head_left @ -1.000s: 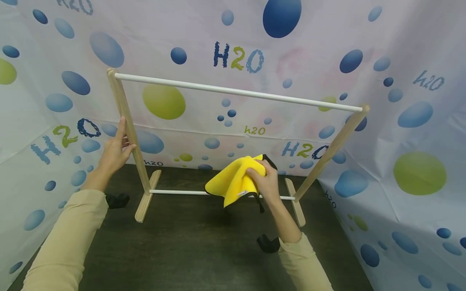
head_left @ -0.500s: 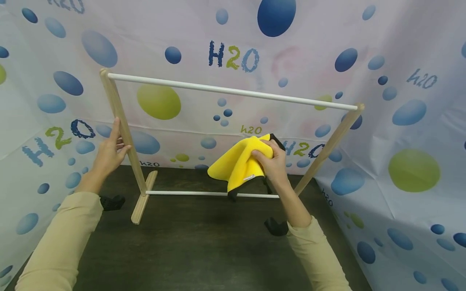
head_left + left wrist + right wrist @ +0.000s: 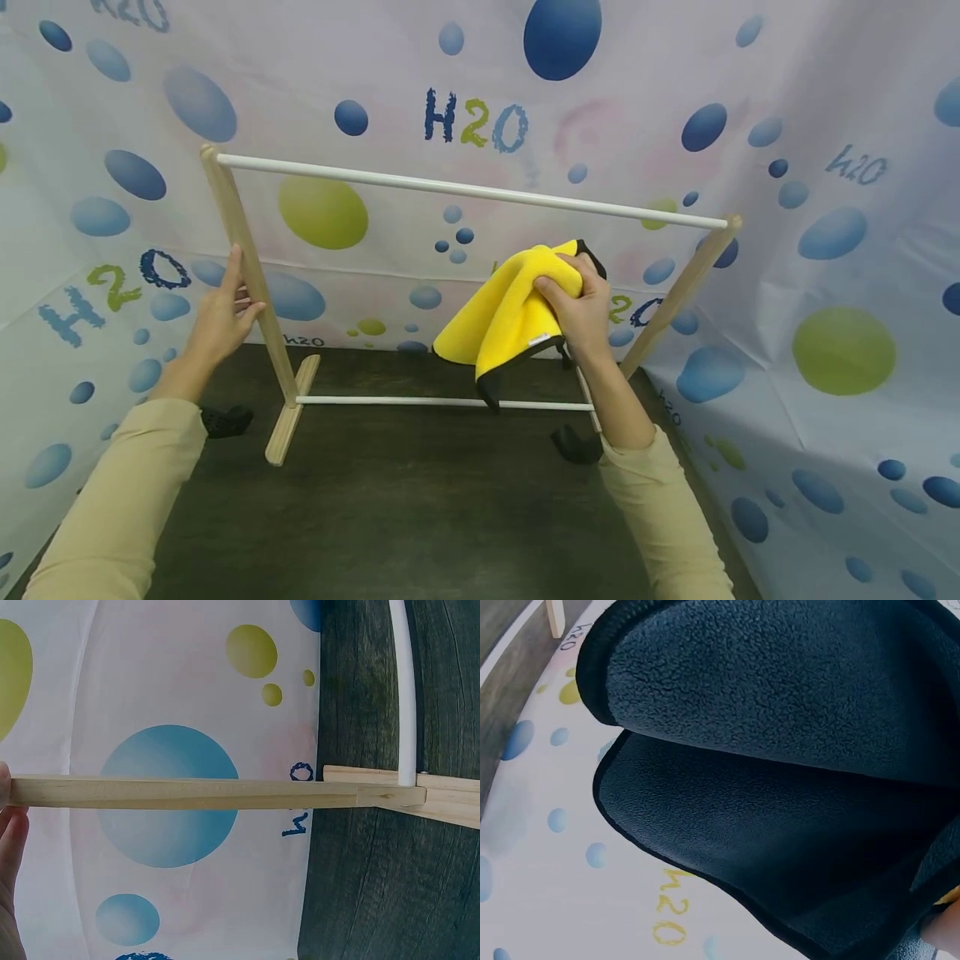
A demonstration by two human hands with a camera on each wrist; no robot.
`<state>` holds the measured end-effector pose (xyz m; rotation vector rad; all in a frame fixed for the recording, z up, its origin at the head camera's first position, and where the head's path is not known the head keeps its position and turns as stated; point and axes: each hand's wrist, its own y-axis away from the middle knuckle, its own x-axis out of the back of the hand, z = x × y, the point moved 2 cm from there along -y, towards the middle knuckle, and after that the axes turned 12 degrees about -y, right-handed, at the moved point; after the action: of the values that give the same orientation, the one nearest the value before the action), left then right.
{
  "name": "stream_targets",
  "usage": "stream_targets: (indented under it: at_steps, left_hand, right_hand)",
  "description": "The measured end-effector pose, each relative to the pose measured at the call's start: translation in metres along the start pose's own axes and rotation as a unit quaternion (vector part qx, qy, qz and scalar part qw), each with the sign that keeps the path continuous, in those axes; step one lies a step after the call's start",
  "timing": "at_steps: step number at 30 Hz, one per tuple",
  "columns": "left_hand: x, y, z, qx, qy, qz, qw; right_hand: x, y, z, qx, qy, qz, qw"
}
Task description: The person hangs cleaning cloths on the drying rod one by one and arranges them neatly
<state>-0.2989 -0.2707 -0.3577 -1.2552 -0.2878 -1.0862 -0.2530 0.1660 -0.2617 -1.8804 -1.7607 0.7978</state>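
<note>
My right hand (image 3: 588, 312) grips a yellow microfiber cloth (image 3: 506, 312) by its upper right part. The cloth hangs in folds to the left, with black edging and a small white tag. Its dark fleecy side (image 3: 780, 675) fills much of the right wrist view. On the left, my left hand (image 3: 216, 323) holds the wooden post (image 3: 246, 267) of a small rack between fingers and thumb, index finger pointing up along it. The white top rod (image 3: 450, 190) runs above the cloth. In the head view the cloth's lower corner overlaps the white bottom rod (image 3: 397, 401).
The rack's right post (image 3: 686, 287) slants behind my right forearm. Wooden feet (image 3: 288, 417) stand on a dark wood-grain surface (image 3: 390, 517). A white sheet (image 3: 420, 50) with bubble and H2O prints encloses the back and sides. Dark objects sit by both wrists.
My right hand has raised the cloth up and slightly right, from in front of the bottom rod toward the top rod. My left hand keeps its hold on the post.
</note>
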Motion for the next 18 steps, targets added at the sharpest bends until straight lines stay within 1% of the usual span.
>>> stream_targets:
  at_steps: [3,9,13,18]
  left_hand:
    - [0.0,0.0,0.0,-0.002,-0.001,0.003,1.0]
    - [0.003,0.001,0.0,0.006,0.002,-0.011,0.9999]
    - [0.003,0.002,0.001,0.011,0.001,-0.017,0.9998]
    - [0.002,0.002,0.001,0.016,-0.003,-0.014,0.9998]
  right_hand:
    - [0.001,-0.004,-0.005,0.009,0.001,0.005,1.0]
    - [0.0,-0.016,-0.013,0.018,-0.004,0.018,1.0]
    - [0.001,-0.024,-0.02,0.02,-0.015,0.028,0.999]
    - [0.001,-0.036,-0.03,0.024,-0.036,0.031,0.999]
